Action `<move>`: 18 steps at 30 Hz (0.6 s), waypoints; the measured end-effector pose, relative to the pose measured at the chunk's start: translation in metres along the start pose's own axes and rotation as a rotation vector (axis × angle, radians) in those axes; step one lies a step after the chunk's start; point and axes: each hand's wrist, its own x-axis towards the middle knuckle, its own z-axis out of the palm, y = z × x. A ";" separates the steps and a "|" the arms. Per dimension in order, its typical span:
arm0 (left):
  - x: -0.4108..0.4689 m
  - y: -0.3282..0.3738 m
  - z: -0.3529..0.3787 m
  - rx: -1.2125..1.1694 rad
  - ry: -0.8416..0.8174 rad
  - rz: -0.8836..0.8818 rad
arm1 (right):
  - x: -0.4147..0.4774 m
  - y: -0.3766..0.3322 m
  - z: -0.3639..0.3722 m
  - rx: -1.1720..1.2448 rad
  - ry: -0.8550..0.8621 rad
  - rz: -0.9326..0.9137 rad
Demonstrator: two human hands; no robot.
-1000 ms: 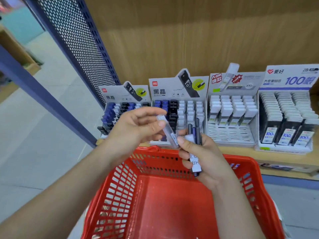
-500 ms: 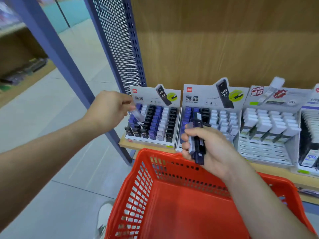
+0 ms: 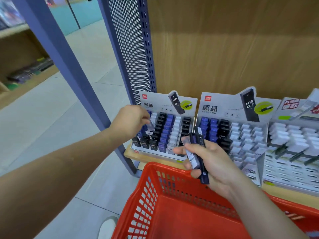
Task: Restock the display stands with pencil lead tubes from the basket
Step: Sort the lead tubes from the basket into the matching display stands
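Head view.
- 6 o'clock, nearest: red plastic basket (image 3: 146, 192) with lattice walls. A pale shoe (image 3: 107, 226) sits just left of it on the tiled floor (image 3: 51, 109).
- 4 o'clock, above the basket's far rim: right hand (image 3: 214, 163), its fingers and thumb curled round a bundle of lead tubes (image 3: 193, 158), some dark blue and one clear with an HB label. The tubes stand roughly upright.
- 9 o'clock to centre: left hand (image 3: 129, 123), its fingertips pinching a single clear lead tube (image 3: 151, 122) over the left columns of the first display stand (image 3: 170, 102).
- Centre, on the wooden shelf (image 3: 134, 155): the first stand holds blue, black and white tubes in rows.
- 3 o'clock: second display stand (image 3: 229, 107) just beside the first, then a third display stand (image 3: 293, 169) with white tubes.
- 12 o'clock, farthest: perforated blue panel (image 3: 131, 49) and wooden back board (image 3: 224, 49).
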 end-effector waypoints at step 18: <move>0.013 0.006 0.032 0.011 0.007 -0.025 | 0.000 0.007 -0.003 0.105 -0.056 -0.032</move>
